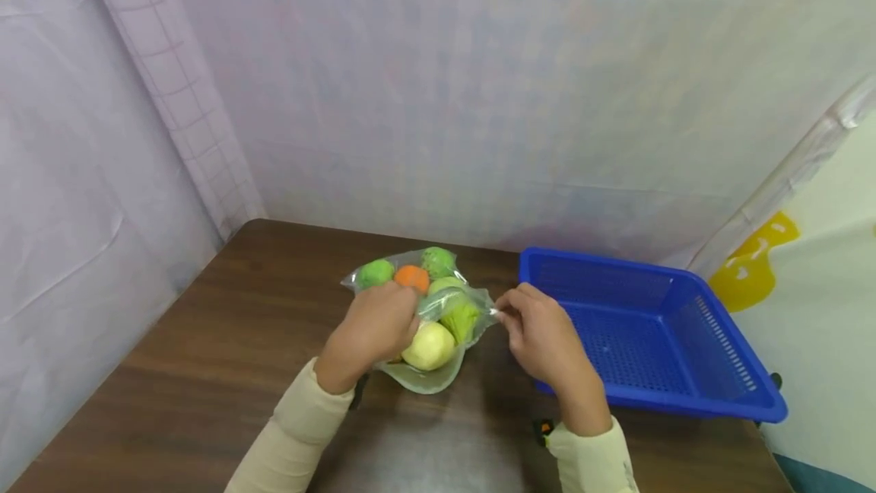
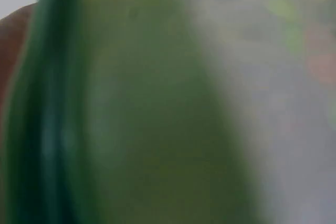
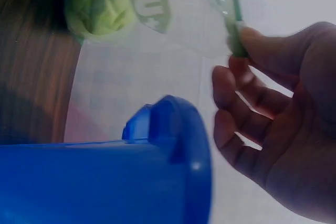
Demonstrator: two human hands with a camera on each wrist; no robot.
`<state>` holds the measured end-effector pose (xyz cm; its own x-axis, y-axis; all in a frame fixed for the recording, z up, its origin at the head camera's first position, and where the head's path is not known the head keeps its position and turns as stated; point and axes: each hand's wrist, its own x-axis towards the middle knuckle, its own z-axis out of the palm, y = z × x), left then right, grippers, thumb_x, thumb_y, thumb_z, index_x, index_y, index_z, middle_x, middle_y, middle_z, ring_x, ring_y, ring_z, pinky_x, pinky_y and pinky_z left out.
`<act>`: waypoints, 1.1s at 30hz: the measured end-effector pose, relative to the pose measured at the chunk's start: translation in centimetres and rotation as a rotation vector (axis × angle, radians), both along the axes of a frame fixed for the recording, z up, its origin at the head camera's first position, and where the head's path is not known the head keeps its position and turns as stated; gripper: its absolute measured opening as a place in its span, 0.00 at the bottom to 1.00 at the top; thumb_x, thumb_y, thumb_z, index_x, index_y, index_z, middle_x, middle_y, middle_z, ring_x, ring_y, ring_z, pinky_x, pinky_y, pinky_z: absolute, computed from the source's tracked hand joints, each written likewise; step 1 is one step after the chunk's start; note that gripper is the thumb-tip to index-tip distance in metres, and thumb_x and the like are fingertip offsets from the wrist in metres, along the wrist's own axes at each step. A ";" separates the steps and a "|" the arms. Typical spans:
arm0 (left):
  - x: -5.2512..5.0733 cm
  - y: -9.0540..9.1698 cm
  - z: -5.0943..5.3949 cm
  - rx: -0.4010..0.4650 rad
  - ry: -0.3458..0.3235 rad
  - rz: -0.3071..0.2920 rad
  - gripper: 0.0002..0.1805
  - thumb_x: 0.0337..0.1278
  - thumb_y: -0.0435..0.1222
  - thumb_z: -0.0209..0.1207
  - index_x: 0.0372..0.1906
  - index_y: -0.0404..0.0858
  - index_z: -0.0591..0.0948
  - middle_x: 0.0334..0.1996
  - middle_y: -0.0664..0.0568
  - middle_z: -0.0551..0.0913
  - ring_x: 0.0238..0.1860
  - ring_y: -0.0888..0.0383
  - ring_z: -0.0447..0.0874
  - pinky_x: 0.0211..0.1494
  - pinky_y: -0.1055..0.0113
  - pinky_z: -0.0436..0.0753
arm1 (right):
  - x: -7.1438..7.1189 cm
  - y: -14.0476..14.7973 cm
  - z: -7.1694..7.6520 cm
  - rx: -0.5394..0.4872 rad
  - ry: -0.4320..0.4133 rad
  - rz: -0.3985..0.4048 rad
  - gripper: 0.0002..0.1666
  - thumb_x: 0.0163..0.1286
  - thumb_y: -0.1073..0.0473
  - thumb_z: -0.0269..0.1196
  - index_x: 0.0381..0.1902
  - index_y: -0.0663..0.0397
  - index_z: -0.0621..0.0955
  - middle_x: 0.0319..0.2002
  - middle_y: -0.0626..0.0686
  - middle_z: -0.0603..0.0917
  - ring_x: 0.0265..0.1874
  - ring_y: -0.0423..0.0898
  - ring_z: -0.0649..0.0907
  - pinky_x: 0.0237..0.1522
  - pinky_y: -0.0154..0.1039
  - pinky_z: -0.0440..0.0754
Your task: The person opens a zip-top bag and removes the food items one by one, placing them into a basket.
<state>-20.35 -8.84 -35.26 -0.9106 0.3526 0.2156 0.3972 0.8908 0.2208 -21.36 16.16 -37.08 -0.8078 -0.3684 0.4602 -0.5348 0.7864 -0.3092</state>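
A clear zip bag with a green rim lies on the brown table, holding several pieces of produce. Inside are round green pieces, an orange piece, a pale yellow-green round piece and a leafy green vegetable. My left hand grips the bag's near left side with curled fingers; their tips are hidden. At the opposite side, my right hand pinches the green rim between thumb and index finger, as the right wrist view shows. Blurred green bag material fills much of the left wrist view.
A blue perforated basket stands on the table to the right, close beside my right hand. A pale fabric wall rises behind the table. Near my right sleeve lies a small dark object, partly hidden.
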 end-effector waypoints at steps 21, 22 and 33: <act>0.8 0.7 1.6 0.043 0.182 -0.074 0.15 0.43 0.25 0.56 0.33 0.42 0.88 0.29 0.56 0.83 0.23 0.63 0.70 0.25 0.65 0.74 | 2.5 -8.5 -4.4 0.319 0.093 0.098 0.25 0.55 0.53 0.75 0.50 0.49 0.81 0.48 0.51 0.83 0.45 0.51 0.84 0.42 0.47 0.84; 0.9 0.7 1.6 0.046 0.180 -0.081 0.15 0.43 0.25 0.56 0.33 0.42 0.88 0.28 0.57 0.83 0.23 0.63 0.70 0.25 0.66 0.74 | 2.3 -8.7 -4.9 0.341 0.085 0.086 0.28 0.55 0.52 0.75 0.52 0.49 0.80 0.51 0.52 0.83 0.48 0.53 0.84 0.44 0.48 0.84; 1.0 0.6 1.7 0.044 0.153 -0.101 0.15 0.44 0.26 0.58 0.35 0.42 0.89 0.32 0.55 0.87 0.27 0.62 0.77 0.27 0.63 0.78 | 1.5 -9.3 -6.6 0.421 0.038 0.026 0.37 0.52 0.50 0.76 0.60 0.44 0.76 0.56 0.50 0.81 0.49 0.53 0.81 0.43 0.49 0.82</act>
<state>-19.31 -8.26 -33.55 -0.8263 0.4277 0.3664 0.5161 0.8355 0.1886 -19.84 6.84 -43.72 -0.7809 -0.5507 0.2948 -0.5612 0.8258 0.0562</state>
